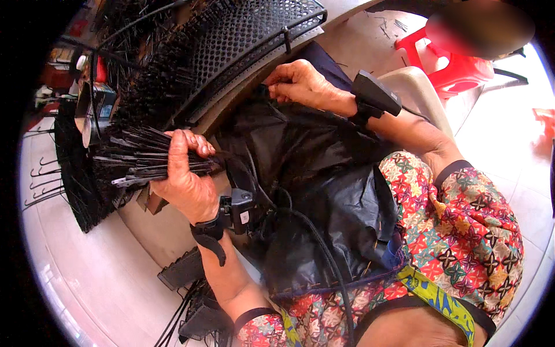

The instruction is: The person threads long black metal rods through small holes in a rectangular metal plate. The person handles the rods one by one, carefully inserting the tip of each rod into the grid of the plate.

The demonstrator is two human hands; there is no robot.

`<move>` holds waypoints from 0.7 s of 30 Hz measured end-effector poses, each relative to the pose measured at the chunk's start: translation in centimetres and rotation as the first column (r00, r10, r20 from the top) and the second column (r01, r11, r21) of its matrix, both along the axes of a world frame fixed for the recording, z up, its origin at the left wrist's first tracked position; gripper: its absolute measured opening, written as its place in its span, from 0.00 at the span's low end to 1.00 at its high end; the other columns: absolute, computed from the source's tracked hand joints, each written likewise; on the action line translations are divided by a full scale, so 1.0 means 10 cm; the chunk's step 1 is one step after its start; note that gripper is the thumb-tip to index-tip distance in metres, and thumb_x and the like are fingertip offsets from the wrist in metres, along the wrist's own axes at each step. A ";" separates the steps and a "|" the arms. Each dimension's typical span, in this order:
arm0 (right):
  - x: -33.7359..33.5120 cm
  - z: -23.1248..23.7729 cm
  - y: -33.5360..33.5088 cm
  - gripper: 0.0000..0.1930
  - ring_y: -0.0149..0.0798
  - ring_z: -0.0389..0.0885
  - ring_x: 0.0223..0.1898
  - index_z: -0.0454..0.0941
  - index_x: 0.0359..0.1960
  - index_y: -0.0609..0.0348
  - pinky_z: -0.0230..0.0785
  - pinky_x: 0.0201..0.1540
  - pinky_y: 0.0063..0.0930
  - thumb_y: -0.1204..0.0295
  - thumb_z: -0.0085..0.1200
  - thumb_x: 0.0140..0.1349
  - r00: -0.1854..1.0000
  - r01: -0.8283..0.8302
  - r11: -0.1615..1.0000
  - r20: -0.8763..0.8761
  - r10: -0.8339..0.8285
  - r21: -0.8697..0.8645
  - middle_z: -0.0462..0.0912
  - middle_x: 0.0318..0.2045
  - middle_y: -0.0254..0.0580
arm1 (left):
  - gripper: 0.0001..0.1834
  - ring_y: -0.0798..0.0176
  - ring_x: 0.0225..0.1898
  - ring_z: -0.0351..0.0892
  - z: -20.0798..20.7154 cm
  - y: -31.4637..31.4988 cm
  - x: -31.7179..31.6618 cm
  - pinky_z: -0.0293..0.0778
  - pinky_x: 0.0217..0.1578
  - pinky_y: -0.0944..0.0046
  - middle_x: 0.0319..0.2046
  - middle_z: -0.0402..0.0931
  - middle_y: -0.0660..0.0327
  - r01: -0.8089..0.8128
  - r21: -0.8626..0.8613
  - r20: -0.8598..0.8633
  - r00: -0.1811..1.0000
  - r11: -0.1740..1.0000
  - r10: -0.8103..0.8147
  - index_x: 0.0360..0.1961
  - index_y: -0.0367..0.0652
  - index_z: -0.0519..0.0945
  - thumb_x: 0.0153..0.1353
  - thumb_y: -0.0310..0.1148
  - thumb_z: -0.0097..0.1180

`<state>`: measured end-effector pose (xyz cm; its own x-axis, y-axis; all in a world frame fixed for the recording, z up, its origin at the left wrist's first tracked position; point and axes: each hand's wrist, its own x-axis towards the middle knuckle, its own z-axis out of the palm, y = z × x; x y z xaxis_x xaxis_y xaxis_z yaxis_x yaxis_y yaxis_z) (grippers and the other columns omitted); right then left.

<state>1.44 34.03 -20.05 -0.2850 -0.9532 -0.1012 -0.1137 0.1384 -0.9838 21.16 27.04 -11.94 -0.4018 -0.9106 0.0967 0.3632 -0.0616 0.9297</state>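
Observation:
My left hand [188, 179] is wrapped round a thick bundle of thin black strips [139, 153], whose flattened ends fan out to the left. My right hand [306, 87] is farther off, near the front edge of a black perforated metal tray [248, 43]. Its thumb and fingers are pressed together at something small and dark that I cannot make out. Across my lap lies a shiny black apron [329, 231], between and below both hands. Each wrist carries a strapped-on black device, one on the left wrist [240, 209] and one on the right wrist [376, 95].
Many more dark strips [153, 87] are heaped left of the tray. Wire hooks [43, 179] and a small box [103, 107] are at the far left. A red plastic stool [462, 75] stands at the upper right, by a blurred shape. Black cables [315, 231] cross the apron.

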 end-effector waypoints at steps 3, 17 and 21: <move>-0.14 -0.10 -0.04 0.08 0.29 0.74 0.24 0.72 0.33 0.68 0.68 0.28 0.22 0.78 0.49 0.51 0.933 -0.093 0.986 -0.359 0.037 -0.139 0.76 0.23 0.40 | 0.05 0.67 0.20 0.62 0.04 -0.02 -0.01 0.62 0.22 0.67 0.19 0.63 0.61 -0.017 0.005 -0.002 1.000 1.000 0.017 0.27 0.37 0.67 0.53 0.26 0.49; 0.00 -0.38 -0.16 0.09 0.57 0.72 0.26 0.68 0.23 0.66 0.64 0.27 0.42 0.74 0.51 0.40 0.607 -0.204 0.977 -0.792 0.072 -0.068 0.71 0.18 0.57 | 0.05 0.68 0.14 0.66 -0.09 0.34 -0.29 0.63 0.17 0.72 0.14 0.67 0.61 0.130 0.170 0.162 0.974 0.977 -0.158 0.22 0.34 0.70 0.50 0.23 0.52; 0.06 -0.31 -0.13 0.08 0.58 0.72 0.27 0.67 0.24 0.68 0.63 0.27 0.44 0.80 0.46 0.38 0.666 -0.251 0.967 -0.719 0.196 0.031 0.72 0.18 0.59 | 0.06 0.66 0.16 0.65 -0.17 0.44 -0.28 0.64 0.17 0.68 0.17 0.66 0.60 0.248 0.387 0.104 0.945 0.888 -0.309 0.27 0.37 0.68 0.51 0.26 0.52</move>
